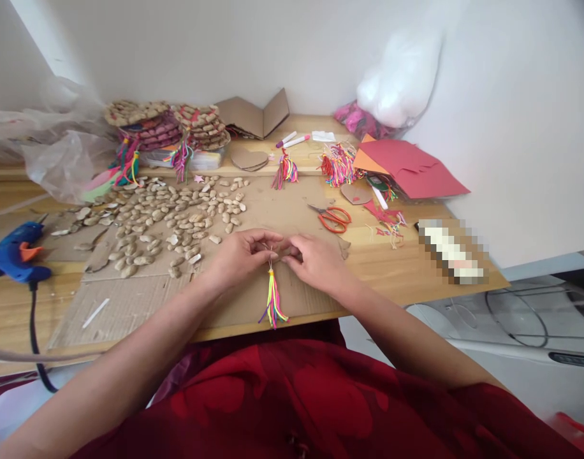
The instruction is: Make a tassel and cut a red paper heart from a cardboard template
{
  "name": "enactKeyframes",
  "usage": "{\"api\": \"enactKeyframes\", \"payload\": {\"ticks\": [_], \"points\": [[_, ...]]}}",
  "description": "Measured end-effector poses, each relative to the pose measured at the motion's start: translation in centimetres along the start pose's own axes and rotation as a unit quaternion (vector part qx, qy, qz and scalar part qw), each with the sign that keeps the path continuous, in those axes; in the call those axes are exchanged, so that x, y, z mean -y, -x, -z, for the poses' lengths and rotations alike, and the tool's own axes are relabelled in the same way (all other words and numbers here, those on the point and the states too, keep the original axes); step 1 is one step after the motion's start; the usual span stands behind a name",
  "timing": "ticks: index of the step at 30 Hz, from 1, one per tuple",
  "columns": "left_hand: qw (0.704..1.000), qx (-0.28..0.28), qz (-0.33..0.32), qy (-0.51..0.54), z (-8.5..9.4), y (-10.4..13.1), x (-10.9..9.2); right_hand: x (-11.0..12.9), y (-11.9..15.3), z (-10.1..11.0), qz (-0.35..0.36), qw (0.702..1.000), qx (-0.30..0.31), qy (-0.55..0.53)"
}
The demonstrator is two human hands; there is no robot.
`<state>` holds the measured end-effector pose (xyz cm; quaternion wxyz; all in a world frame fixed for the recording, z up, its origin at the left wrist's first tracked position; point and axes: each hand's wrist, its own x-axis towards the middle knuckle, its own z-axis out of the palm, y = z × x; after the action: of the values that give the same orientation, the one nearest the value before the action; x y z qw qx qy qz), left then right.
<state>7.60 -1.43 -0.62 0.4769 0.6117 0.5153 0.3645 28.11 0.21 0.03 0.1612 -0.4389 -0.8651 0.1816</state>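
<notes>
A tassel (pixel 273 299) of yellow, pink and purple cords hangs near the table's front edge, a thin string running up from its bound top. My left hand (pixel 241 256) pinches that string between thumb and fingers. Close beside it, my right hand (pixel 315 262) is also closed at the string, its fingertips almost meeting the left ones. Exactly where each fingertip grips is partly hidden. Beneath both hands lies a flat cardboard sheet (pixel 296 207). Orange-handled scissors (pixel 334 219) rest just beyond my right hand, and many loose peanuts (pixel 177 210) are spread out beyond my left.
A blue glue gun (pixel 17 252) with a black cord stands at the left. Peanut-covered pieces (pixel 167 124) with tassels are stacked at the back, near a heart-shaped cardboard (pixel 248 159). More tassels (pixel 340 164) and red sheets (pixel 411 167) lie at the back right.
</notes>
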Motion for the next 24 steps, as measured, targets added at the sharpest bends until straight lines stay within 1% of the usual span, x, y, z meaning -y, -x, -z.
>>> {"api": "enactKeyframes", "payload": {"ticks": [5, 8, 11, 15, 18, 21, 24], "points": [[1.000, 0.002, -0.022, -0.017, -0.2, -1.0, 0.8, -0.7, -0.4, -0.1, 0.012, 1.000, -0.004, -0.009], [0.999, -0.004, -0.026, -0.037, -0.4, -1.4, 1.1, -1.4, -0.8, 0.1, -0.005, 0.999, -0.025, -0.021], [0.999, 0.001, -0.008, -0.043, -0.7, -1.0, 1.2, -2.2, -1.5, 0.6, -0.026, 0.999, -0.040, -0.012], [0.999, 0.028, 0.016, -0.031, -0.8, 0.2, 1.0, -2.3, -1.8, 1.0, -0.025, 1.000, -0.003, 0.015], [0.998, 0.035, 0.033, -0.032, -0.7, 0.9, 0.4, -2.0, -1.5, 1.1, -0.040, 0.999, -0.003, 0.002], [0.998, 0.052, 0.040, -0.022, -0.5, 1.2, 0.0, -2.0, -1.8, 1.1, -0.049, 0.999, -0.004, -0.019], [0.998, 0.052, 0.039, -0.024, -0.4, 1.2, -0.2, -2.5, -2.8, 1.2, -0.043, 0.999, 0.026, -0.015]]}}
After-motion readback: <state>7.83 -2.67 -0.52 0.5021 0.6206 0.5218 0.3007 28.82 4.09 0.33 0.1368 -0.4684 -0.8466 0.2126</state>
